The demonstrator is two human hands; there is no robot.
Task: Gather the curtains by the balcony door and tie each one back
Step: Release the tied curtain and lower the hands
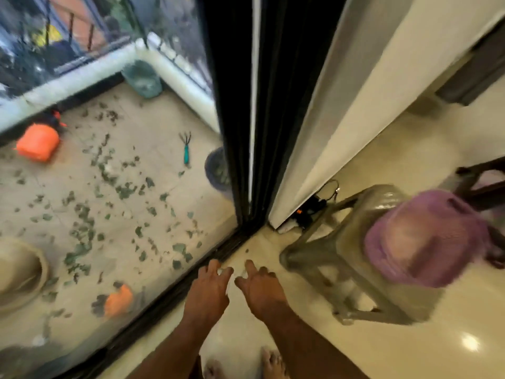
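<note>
Left hand and right hand reaching side by side, fingers spread, gripping nothing, toward dark curtain.

We look down at our two hands held out side by side, left hand just beside right hand, over the floor. At twelve o'clock stands the door frame, with the curtain hanging just right of it. At two o'clock a stool carries a bag. From nine to eleven o'clock, behind the glass, the balcony holds a hand rake, a bucket and scattered leaves.
</note>
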